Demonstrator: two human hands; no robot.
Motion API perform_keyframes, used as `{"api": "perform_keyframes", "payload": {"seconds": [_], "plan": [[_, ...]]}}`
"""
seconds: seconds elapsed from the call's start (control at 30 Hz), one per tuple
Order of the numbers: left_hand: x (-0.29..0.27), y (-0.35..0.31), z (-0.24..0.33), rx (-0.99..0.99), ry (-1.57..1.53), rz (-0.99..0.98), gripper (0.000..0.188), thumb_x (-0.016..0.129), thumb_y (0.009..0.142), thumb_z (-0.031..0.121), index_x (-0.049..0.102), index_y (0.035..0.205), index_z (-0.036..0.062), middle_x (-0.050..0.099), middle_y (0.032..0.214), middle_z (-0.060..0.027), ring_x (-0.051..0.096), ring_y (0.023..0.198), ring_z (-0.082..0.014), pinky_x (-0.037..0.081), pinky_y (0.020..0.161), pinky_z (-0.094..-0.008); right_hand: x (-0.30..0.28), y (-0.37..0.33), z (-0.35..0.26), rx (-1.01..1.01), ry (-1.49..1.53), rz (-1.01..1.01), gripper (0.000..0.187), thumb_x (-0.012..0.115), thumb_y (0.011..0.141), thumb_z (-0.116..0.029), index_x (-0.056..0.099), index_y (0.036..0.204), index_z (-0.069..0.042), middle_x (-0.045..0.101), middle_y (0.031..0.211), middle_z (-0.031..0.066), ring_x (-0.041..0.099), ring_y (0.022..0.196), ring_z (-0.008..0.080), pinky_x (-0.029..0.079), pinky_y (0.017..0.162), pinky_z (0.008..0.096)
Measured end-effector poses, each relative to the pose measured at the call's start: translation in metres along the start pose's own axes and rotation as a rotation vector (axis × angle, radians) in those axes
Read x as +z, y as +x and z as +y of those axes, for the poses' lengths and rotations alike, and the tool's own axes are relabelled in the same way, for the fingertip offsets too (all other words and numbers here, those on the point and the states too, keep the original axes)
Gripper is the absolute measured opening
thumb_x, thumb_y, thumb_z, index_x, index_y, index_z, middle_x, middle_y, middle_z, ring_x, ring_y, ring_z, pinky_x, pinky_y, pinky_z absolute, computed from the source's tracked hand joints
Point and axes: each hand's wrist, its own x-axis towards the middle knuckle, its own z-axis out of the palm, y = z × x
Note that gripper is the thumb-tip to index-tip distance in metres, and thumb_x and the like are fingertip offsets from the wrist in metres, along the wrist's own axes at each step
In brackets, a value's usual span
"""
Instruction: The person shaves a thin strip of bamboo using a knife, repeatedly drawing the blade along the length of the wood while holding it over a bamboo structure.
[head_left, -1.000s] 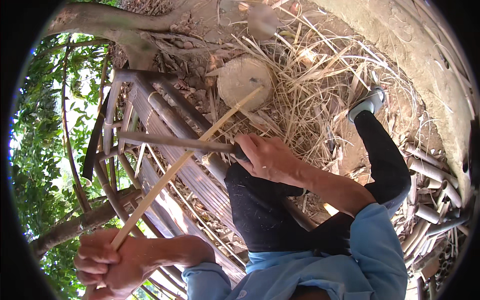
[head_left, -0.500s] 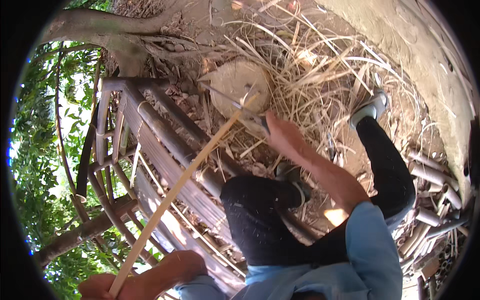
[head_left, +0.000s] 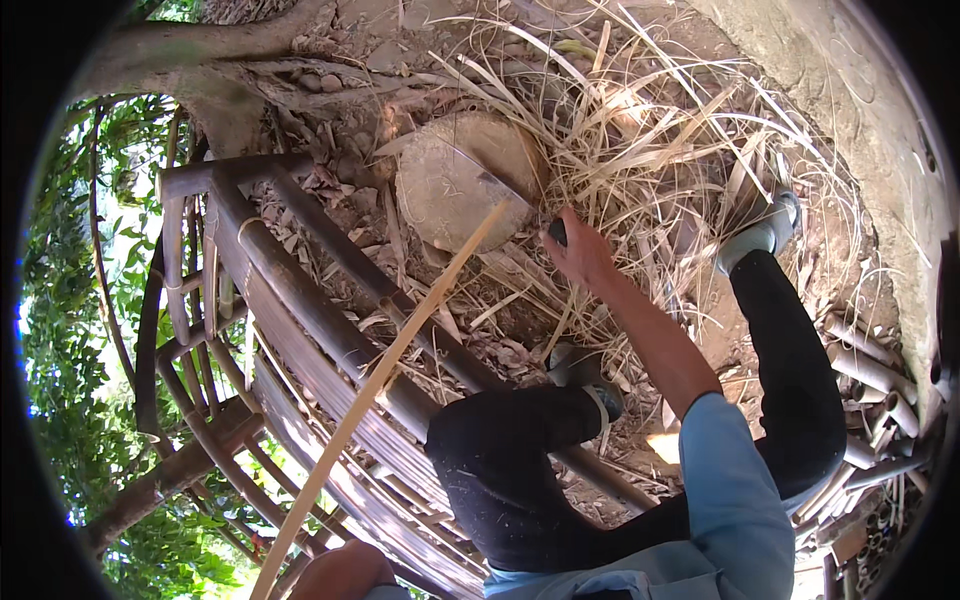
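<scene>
My right hand (head_left: 585, 250) is closed round the dark handle of a knife (head_left: 510, 188). Its thin blade points up and left over a round wooden chopping block (head_left: 425, 185). A long, pale, flat strip, apparently bamboo (head_left: 375, 385), slants up from the lower left edge. Its upper end lies close to the blade, over the block's near edge; whether they touch I cannot tell. Of my left arm only a bare part near the wrist (head_left: 340, 572) shows at the bottom, beside the strip; the hand itself is cut off by the frame.
A dark bamboo bench (head_left: 310, 290) stands to the left, beneath the strip. Pale shavings (head_left: 640, 150) are heaped right of the block. Cut bamboo poles (head_left: 870, 370) lie at the far right, near an earthen wall (head_left: 860, 110). A tree root (head_left: 220, 60) crosses the upper left.
My right hand and the knife have moved right and slightly down, toward the strip's end. My left hand has dropped out of the frame, and the strip has shifted down with it.
</scene>
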Motion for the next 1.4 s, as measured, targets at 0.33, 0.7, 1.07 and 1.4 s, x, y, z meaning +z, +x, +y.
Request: {"api": "perform_keyframes", "payload": {"seconds": [0.33,0.7,1.07,1.4], "plan": [[-0.012,-0.001,-0.002,-0.094,-0.018,-0.042,0.04,0.049,0.098,0.042,0.044,0.069,0.0158,0.041,0.068,0.0011,0.034,0.047,-0.0094,0.034,0.045,-0.0273,0.003,0.011,-0.016,0.045,-0.05,0.04,0.034,0.067,0.096,-0.026,0.05,0.11,0.0,0.065,0.069,0.0193,0.067,0.055,0.0347,0.055,0.049,0.0445],[0.034,-0.006,0.02,-0.371,-0.344,-0.111,0.045,0.036,0.111,0.046,0.044,0.083,0.0115,0.038,0.07,0.0009,0.031,0.051,-0.0101,0.032,0.048,-0.0284,-0.132,-0.072,-0.217,0.029,0.185,-0.127,0.024,0.065,0.098,-0.021,0.055,0.111,-0.003,0.066,0.08,0.0195,0.069,0.065,0.0364,0.054,0.054,0.0424],[0.06,-0.06,0.044,-0.097,0.149,0.201,0.05,0.036,0.109,0.052,0.035,0.076,0.0146,0.03,0.06,0.0022,0.027,0.045,-0.009,0.02,0.039,-0.0254,-0.196,-0.191,-0.377,-0.513,0.209,0.015,0.02,0.072,0.094,-0.019,0.061,0.102,-0.004,0.064,0.083,0.0144,0.068,0.065,0.0311,0.056,0.053,0.0399],[0.054,-0.068,0.048,-0.081,0.19,0.23,0.049,0.039,0.109,0.053,0.034,0.078,0.0154,0.029,0.061,0.0022,0.028,0.046,-0.009,0.021,0.041,-0.0248,-0.162,-0.186,-0.35,-0.536,0.095,0.008,0.018,0.07,0.092,-0.014,0.06,0.105,-0.006,0.061,0.083,0.0123,0.066,0.057,0.0271,0.055,0.047,0.0383]]}}
